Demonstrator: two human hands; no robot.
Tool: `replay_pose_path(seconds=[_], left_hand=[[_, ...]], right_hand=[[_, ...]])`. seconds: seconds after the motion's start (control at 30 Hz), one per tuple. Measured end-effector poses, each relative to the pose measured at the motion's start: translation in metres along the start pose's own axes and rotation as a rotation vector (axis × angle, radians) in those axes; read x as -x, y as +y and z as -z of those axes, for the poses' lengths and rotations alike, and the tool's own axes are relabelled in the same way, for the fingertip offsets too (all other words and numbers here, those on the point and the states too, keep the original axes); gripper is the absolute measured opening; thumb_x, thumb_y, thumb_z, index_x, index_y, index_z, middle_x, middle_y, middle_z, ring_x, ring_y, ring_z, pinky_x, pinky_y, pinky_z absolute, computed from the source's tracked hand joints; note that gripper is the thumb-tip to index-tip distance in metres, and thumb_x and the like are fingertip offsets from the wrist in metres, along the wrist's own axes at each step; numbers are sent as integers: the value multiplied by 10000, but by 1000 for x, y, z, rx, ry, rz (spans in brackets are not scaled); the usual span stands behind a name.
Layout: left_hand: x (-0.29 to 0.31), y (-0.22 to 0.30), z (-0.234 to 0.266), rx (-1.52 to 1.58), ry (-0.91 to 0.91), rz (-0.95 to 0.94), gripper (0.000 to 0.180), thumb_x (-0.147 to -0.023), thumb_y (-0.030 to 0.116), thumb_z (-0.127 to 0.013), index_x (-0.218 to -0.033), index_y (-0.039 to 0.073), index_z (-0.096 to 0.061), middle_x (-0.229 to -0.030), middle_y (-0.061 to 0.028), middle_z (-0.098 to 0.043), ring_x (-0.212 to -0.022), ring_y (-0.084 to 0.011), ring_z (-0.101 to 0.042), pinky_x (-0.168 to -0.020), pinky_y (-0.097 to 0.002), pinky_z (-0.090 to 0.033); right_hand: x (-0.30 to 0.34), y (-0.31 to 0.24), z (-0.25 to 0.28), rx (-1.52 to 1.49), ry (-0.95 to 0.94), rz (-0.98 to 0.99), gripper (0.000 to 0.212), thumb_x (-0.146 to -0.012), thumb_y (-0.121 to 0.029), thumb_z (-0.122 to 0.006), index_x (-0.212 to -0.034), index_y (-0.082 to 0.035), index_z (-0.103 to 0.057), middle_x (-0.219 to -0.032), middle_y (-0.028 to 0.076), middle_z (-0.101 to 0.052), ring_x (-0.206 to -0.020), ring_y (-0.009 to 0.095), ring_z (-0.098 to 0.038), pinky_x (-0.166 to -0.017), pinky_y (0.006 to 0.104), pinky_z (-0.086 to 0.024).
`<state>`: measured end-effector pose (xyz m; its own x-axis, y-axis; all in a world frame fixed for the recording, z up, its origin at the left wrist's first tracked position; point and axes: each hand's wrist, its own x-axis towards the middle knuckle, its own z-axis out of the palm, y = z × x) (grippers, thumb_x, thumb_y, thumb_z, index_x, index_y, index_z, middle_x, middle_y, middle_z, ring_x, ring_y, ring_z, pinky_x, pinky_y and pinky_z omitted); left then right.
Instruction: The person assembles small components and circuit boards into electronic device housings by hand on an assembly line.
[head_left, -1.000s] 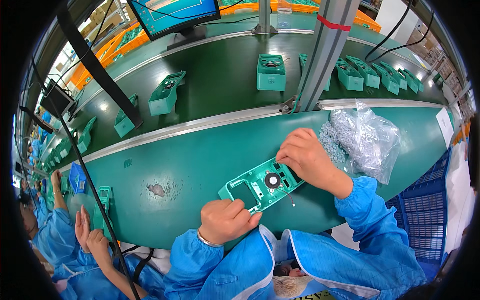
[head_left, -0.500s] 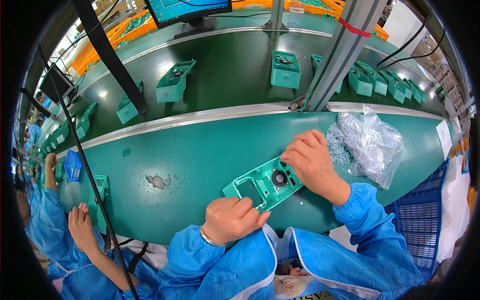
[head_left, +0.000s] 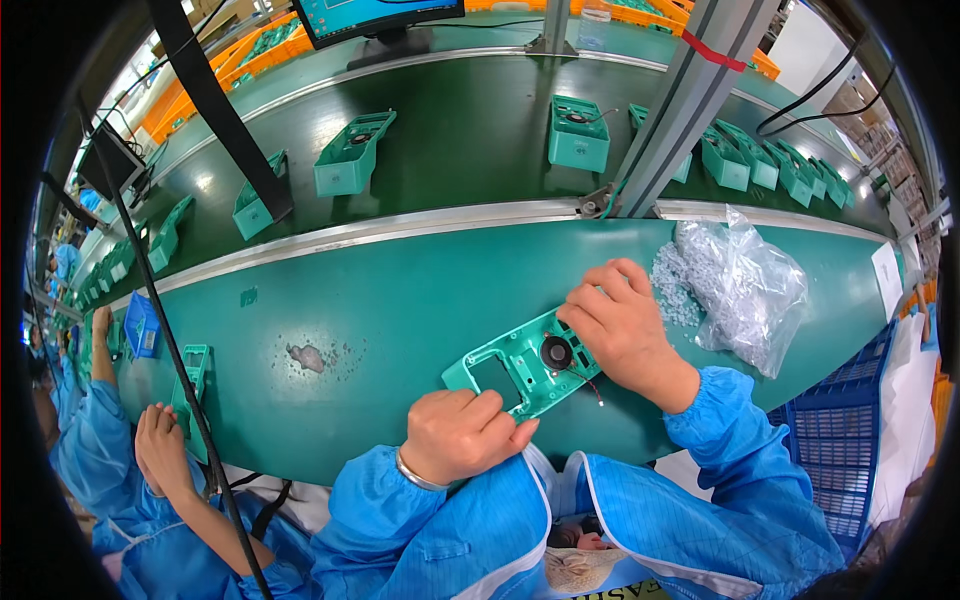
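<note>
Green housing point(head_left: 527, 364), aslant, held between left grip point(head_left: 462, 435) and right grip point(head_left: 622, 328)

Smooth green surface point(head_left: 420, 290), far edge curving. Near right end: crumpled clear plastic bag point(head_left: 755, 310) of small pale-grey pieces; loose pale-grey pieces point(head_left: 672, 290) spilled on its left. Left half: irregular grey patch point(head_left: 308, 357), dark specks around. Far left corner: blue plastic box point(head_left: 147, 338). Near edge, left: long green plastic casing point(head_left: 202, 372).
</note>
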<state>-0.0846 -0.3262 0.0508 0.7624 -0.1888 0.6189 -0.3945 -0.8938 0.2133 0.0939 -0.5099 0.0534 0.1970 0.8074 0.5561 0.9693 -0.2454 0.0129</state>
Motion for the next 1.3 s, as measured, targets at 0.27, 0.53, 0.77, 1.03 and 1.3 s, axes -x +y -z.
replay_pose_path(seconds=[0.27,0.53,0.77,1.03,1.3], left_hand=[[1,-1,2,2,-9,-21,389,-654,217,-823,-556,136,-455,-599,-14,-446,-447,-184,-470,-407,-355,-343],[4,0,3,-20,-35,5,378,-680,217,-818,-549,129,-475,-594,-26,-452,-442,-213,-472,-408,-365,-339],[3,-3,0,-65,4,13,396,-669,224,-834,-558,147,-462,-604,-11,-413,-449,-176,-471,-403,-343,-348],[4,-4,1,-16,-26,34,431,-813,257,-782,-559,112,-466,-594,-35,-462,-434,-224,-461,-401,-365,-323],[7,-5,1,-32,-28,21,401,-713,240,-827,-572,142,-465,-606,-12,-405,-447,-176,-463,-405,-345,-347]], right_hand=[[12,-3,-3,-7,61,-39,186,-755,-131,-683,-934,-99,-722,-934,23,-622,-1015,245,-603,-1016,480,-433],[19,2,2,-243,59,-178,167,-795,-119,-784,-960,-133,-761,-982,22,-619,-1035,245,-582,-971,454,-414],[54,81,27,-54,115,-431,187,-758,-88,-826,-919,-148,-751,-998,28,-663,-1035,273,-585,-955,420,-419],[62,85,30,-76,-5,-418,97,-762,-98,-807,-832,-124,-744,-887,4,-657,-1012,253,-587,-969,419,-412],[61,77,27,-22,-13,-388,127,-722,-78,-812,-821,-118,-744,-889,3,-651,-1005,252,-586,-962,410,-416]])
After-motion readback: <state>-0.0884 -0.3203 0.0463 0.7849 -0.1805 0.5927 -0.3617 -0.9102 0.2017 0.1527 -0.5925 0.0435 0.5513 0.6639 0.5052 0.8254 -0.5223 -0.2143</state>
